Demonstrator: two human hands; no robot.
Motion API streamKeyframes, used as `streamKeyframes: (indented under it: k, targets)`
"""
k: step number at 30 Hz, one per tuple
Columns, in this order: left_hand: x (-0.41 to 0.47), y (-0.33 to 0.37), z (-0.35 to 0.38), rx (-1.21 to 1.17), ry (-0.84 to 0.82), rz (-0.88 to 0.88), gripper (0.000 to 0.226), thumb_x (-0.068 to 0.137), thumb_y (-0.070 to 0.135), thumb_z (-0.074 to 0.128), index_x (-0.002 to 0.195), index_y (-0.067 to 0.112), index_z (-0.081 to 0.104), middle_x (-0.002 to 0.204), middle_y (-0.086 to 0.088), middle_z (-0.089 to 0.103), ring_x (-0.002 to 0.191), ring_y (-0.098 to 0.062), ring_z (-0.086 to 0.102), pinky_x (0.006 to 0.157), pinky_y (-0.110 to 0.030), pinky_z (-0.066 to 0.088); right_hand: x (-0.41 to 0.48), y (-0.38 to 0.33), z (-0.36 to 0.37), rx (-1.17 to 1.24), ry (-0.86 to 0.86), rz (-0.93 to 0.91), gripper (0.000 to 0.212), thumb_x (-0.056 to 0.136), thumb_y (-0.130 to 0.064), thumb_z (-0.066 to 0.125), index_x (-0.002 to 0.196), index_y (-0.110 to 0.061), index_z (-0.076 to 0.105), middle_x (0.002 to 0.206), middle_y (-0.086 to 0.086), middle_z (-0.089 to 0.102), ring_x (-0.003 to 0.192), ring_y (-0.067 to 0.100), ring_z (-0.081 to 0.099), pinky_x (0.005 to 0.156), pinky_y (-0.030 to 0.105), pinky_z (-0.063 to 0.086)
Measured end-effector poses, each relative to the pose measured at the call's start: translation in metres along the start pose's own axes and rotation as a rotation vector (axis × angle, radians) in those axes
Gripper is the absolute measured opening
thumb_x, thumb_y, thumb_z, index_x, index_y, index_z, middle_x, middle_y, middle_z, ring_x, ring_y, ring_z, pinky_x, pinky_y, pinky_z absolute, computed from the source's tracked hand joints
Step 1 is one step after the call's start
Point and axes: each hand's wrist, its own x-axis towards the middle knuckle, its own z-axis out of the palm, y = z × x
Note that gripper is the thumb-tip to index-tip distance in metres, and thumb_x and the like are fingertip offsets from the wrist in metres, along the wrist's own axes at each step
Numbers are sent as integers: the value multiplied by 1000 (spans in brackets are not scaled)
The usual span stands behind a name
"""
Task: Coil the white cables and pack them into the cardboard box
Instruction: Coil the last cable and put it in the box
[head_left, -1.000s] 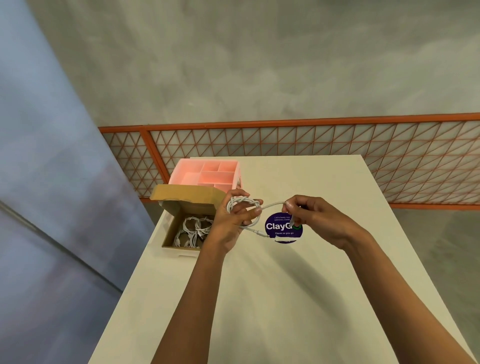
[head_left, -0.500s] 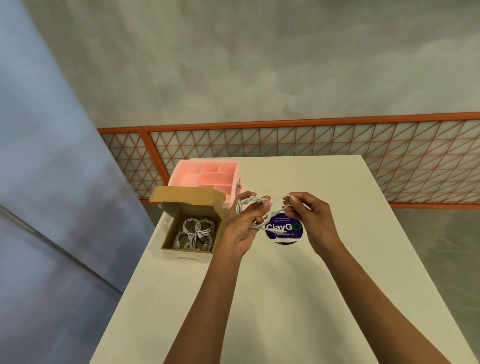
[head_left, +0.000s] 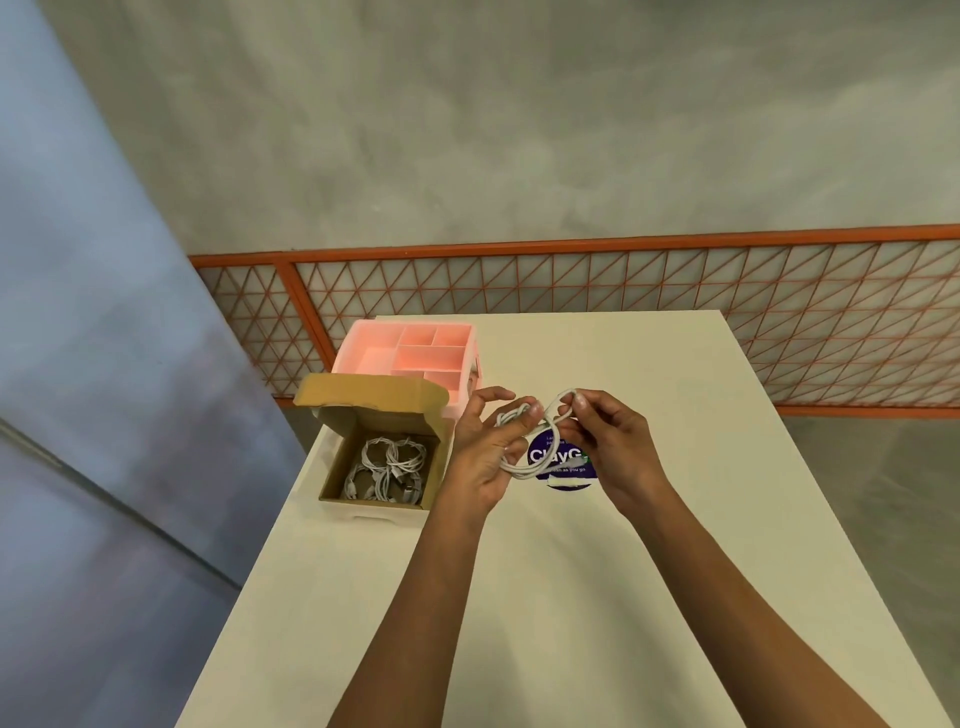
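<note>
Left hand (head_left: 483, 452): it is just right of the box (head_left: 330, 470), raised above the surface (head_left: 571, 597). The fingers are partly curled round the cable (head_left: 522, 472) and grip its coiled turns. The forefinger stands a little higher and looser than the others.
Right hand (head_left: 608, 447): it is further right of the box, close to the left hand. The thumb and forefinger pinch the top of one loop of the cable, and the other fingers are bent below it.
Cable: white and thin, held in the air between both hands, to the right of the box and not inside it. A tight bundle of turns sits against the left fingers. A wider loop hangs down and goes up again to the right fingertips.
Box: brown cardboard, open, with its lid (head_left: 374, 392) standing up at the far side. It sits near the left edge of the surface.
Coils (head_left: 389, 465): several white coiled cables lie inside the box, touching each other.
Organizer (head_left: 415, 353): pink, with several compartments, just behind the box.
Sticker (head_left: 540, 456): round and dark purple with white letters, flat on the surface right of the box, partly hidden by the hands and the cable.
Fence (head_left: 623, 291): orange mesh, well behind the box, past the far edge of the surface.
</note>
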Motion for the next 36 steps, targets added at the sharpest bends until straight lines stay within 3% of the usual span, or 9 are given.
streamKeyframes:
  k: [5,13,20,24,27,30,33,36]
  targets:
    - [0,3,-3,68,-80,-33,23,79,-13,61,85,9,60,78,-4,65,54,-7,56,35,-12,32,3,-2,0,-23,0,-9,17,95,-13,54,91,-9,70,86,15,65,82,31,60,88,44,51]
    - [4,4,-7,161,-30,-14,24,74,-12,67,82,10,63,80,-6,64,67,-16,55,36,-12,32,2,-2,1,-68,-7,2,18,96,-12,53,91,-10,69,87,16,65,82,32,61,85,41,53]
    - [5,5,-10,326,-32,15,23,71,-7,74,83,10,63,85,-8,66,73,-18,55,37,-13,30,3,0,0,-133,-9,9,19,97,-13,52,87,-13,68,90,20,65,82,35,61,86,47,53]
    - [5,8,-11,506,-48,85,25,68,4,82,82,15,65,85,-2,71,73,-16,60,44,-16,34,1,2,3,-98,-46,109,21,98,-8,48,87,-8,66,86,17,61,82,31,55,82,36,53]
    - [5,8,-14,526,-64,116,25,68,5,82,80,19,65,82,1,72,79,-18,61,58,-24,41,-1,3,7,-87,-122,227,12,96,-6,51,94,-3,62,83,15,63,75,26,58,71,27,52]
    - [5,6,-18,542,-81,148,24,70,3,80,77,18,62,79,0,70,70,-12,59,56,-23,40,-3,1,8,-96,-173,283,8,92,-5,58,100,-6,59,75,11,65,64,20,60,67,27,51]
    - [5,6,-19,566,-73,185,25,70,3,80,77,15,60,76,2,67,60,-3,55,50,-17,39,-3,0,8,-240,-220,267,15,98,-9,49,103,-7,62,78,5,68,70,19,59,77,35,49]
    - [9,7,-22,560,-42,213,25,70,3,80,77,14,59,75,1,65,60,-4,54,48,-17,38,-5,-4,10,-273,-292,301,26,102,-21,41,100,-13,66,80,-1,62,72,16,55,84,39,45]
